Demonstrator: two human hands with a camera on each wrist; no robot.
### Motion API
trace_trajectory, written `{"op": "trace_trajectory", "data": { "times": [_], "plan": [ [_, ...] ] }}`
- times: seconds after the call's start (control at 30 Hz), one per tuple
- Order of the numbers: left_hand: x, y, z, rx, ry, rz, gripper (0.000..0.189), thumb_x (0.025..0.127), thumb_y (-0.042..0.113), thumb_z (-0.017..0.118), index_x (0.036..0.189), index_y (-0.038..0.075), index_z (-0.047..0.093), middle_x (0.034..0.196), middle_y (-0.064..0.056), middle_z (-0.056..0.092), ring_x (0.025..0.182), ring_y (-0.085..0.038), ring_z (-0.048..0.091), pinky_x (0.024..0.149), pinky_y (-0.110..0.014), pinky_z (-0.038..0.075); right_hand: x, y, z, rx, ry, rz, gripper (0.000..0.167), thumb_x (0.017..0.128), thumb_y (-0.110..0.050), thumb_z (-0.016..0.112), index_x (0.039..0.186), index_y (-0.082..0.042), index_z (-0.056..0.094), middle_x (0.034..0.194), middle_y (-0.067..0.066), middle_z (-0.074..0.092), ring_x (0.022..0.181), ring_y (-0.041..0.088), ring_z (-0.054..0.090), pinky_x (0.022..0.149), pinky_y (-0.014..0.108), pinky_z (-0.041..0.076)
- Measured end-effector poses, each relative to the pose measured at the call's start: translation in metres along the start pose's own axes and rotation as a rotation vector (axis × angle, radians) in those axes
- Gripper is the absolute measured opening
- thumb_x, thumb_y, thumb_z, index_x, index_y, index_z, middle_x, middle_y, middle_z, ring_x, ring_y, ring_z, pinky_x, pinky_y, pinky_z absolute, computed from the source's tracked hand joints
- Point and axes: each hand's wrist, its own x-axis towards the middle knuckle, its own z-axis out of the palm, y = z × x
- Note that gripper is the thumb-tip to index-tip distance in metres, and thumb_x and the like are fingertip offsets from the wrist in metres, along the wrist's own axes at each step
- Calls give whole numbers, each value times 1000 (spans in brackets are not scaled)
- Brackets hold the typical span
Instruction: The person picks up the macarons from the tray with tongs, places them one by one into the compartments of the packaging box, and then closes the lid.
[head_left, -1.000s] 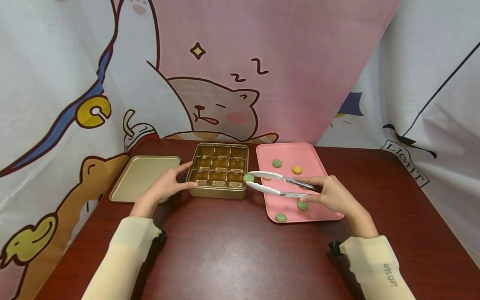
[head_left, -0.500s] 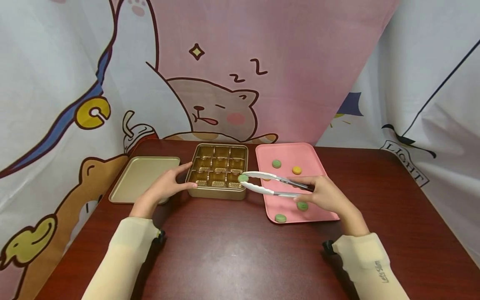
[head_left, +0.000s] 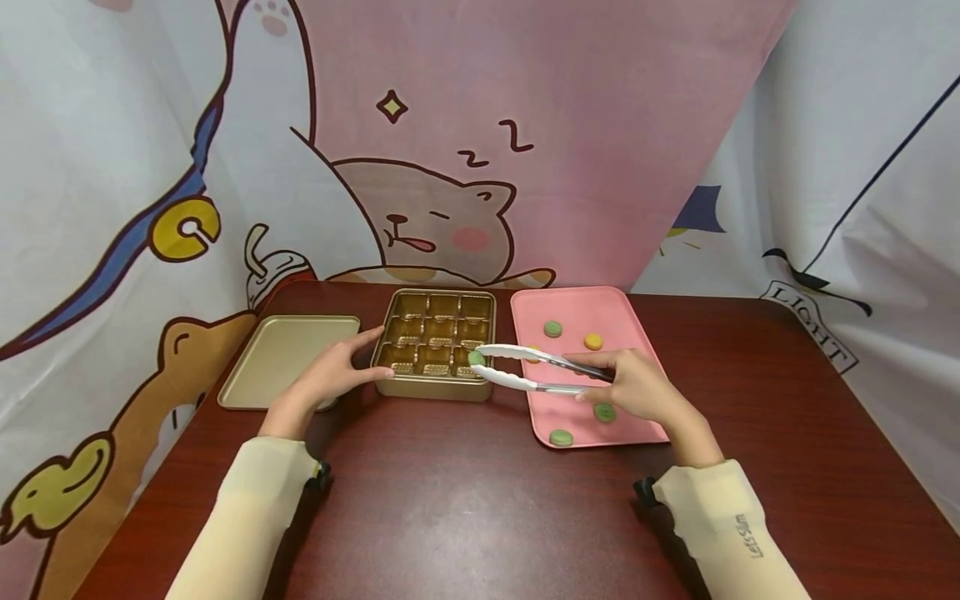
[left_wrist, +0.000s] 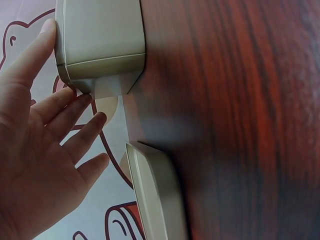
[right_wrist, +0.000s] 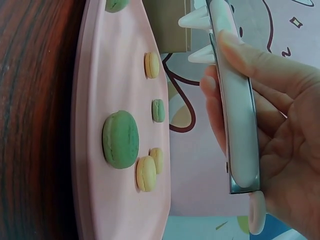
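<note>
My right hand (head_left: pixel 637 385) grips tongs (head_left: pixel 504 378) with white tips and metal arms. Between the tips is a green macaron (head_left: pixel 476 358), over the front right compartment of a gold box (head_left: pixel 435 388). That box has a divided insert of several square compartments. At its left side, my left hand (head_left: pixel 324 379) has thumb and fingertips against the rim and wall, the fingers extended; the left wrist view shows the thumb (left_wrist: pixel 37 52) along the top edge. Right of the box lies a pink tray (head_left: pixel 577 304) bearing green macarons (right_wrist: pixel 121 140) and yellow macarons (right_wrist: pixel 146 173).
A shallow gold lid (head_left: pixel 258 362) lies on the dark wooden table (head_left: pixel 450 500), left of the box, partly behind the left hand. Patterned cloth (head_left: pixel 585 150) hangs along the table's back and sides. The tray's left edge is close to the box.
My right hand has moved left with the tongs, bringing the green macaron from beside the box's right rim to over its front right compartment. The left hand has stayed put.
</note>
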Motion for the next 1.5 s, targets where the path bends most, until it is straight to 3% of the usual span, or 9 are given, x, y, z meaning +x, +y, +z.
{"op": "trace_trajectory", "data": {
  "times": [0.33,0.5,0.7,1.07,1.5],
  "plan": [
    [-1,-1,1,-15,-1,0,84,88,39,75,156,12,34,157,-22,37,145,-45,35,115,-62,30,-1,-3,0,30,-31,10,57,78,-13,84,132,-18,67,120,13,72,96,28,63,76,29,50],
    [-1,-1,1,-24,7,10,85,88,39,76,156,11,35,157,-22,38,144,-44,36,115,-62,31,-6,-4,-7,59,-35,24,59,79,-11,83,135,-14,65,123,16,70,96,30,60,68,26,46],
    [-1,-1,1,-21,6,15,86,87,41,76,156,10,35,157,-23,38,144,-45,36,115,-62,31,-16,1,-16,8,0,21,64,76,-14,87,135,-13,64,128,12,69,107,26,67,81,23,51],
    [-1,-1,1,-40,-1,5,86,87,39,76,156,10,34,158,-22,37,145,-44,34,116,-62,30,-41,13,-30,-33,8,107,64,75,-24,88,135,-22,65,126,7,70,106,20,60,83,21,49],
    [-1,-2,1,-26,9,13,85,87,40,76,156,12,35,157,-22,39,144,-43,37,115,-61,31,-68,27,-43,-83,20,96,63,77,-30,86,136,-22,64,122,9,72,96,11,60,79,18,47]
  ]
}}
